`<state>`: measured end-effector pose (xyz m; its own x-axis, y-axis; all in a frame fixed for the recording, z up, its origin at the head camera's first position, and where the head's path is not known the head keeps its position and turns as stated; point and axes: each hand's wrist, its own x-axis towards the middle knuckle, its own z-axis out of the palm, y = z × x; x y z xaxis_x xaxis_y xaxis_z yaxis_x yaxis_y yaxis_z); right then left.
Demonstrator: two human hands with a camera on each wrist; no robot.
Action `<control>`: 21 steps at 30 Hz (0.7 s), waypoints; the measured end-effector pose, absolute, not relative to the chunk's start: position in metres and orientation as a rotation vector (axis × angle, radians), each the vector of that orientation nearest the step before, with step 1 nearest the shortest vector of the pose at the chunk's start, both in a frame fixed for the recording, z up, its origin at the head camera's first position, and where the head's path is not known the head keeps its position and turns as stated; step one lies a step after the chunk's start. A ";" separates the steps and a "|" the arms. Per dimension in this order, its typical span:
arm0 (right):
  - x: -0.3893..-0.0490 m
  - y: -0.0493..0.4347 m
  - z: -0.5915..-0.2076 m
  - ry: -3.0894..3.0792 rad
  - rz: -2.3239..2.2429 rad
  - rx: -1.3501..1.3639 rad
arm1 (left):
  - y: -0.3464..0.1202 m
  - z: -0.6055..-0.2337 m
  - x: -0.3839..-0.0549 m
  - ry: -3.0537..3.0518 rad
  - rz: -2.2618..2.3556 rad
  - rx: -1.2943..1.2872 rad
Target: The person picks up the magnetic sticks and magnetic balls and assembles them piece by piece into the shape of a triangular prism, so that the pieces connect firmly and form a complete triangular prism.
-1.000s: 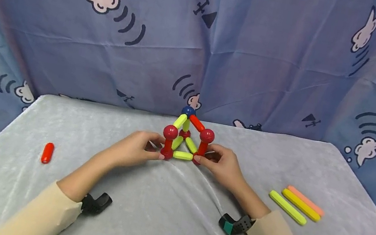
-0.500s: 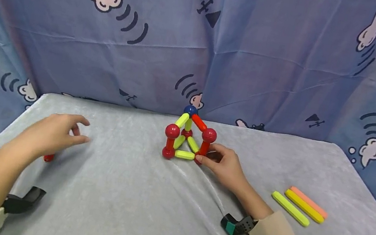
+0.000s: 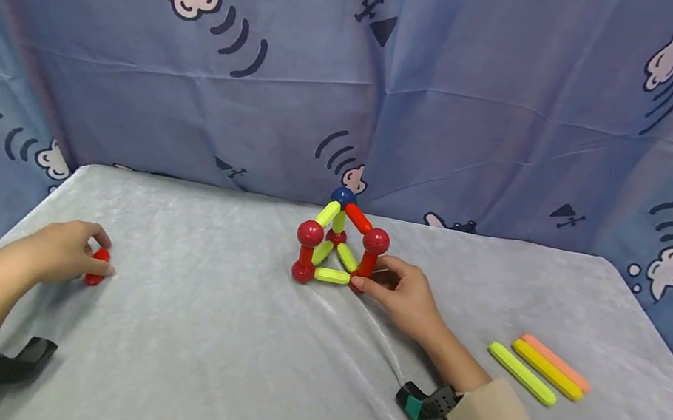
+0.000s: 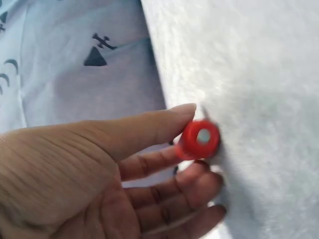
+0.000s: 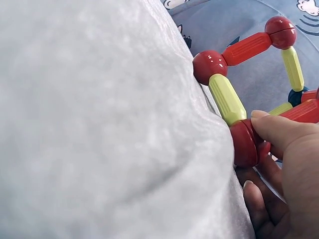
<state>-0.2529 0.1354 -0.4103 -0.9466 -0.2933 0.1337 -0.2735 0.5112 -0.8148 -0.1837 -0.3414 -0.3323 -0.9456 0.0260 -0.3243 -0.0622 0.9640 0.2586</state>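
A short red magnetic rod (image 3: 96, 267) is pinched between the thumb and index finger of my left hand (image 3: 62, 252), at the table's left side. In the left wrist view the end of the red rod (image 4: 199, 139) faces the camera, showing a pale metal tip. My right hand (image 3: 405, 297) grips the lower right red ball (image 5: 245, 143) of a frame of magnetic rods and balls. That frame has a blue ball (image 3: 344, 197) at the top back, an upper left red ball (image 3: 310, 233), an upper right red ball (image 3: 376, 240) and short yellow-green rods (image 3: 332, 276).
To the right lie three longer rods: a yellow-green rod (image 3: 522, 373), a yellow rod (image 3: 548, 369) and an orange-pink rod (image 3: 556, 362). A grey cloth covers the table (image 3: 216, 354). Behind it hangs a blue patterned curtain (image 3: 300, 31).
My left hand has left the frame's lower left ball, moved left and taken hold of the short red rod. My right hand stays on the frame.
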 end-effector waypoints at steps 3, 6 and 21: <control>-0.253 0.136 -0.410 2.704 -1.461 -0.507 | -0.344 -0.338 -0.186 2.819 0.417 0.054; -0.253 0.137 -0.410 2.696 -1.455 -0.524 | -0.343 -0.341 -0.189 2.849 0.419 0.133; -0.255 0.137 -0.410 2.652 -1.409 -0.561 | -0.243 -0.294 -0.200 3.048 0.633 0.558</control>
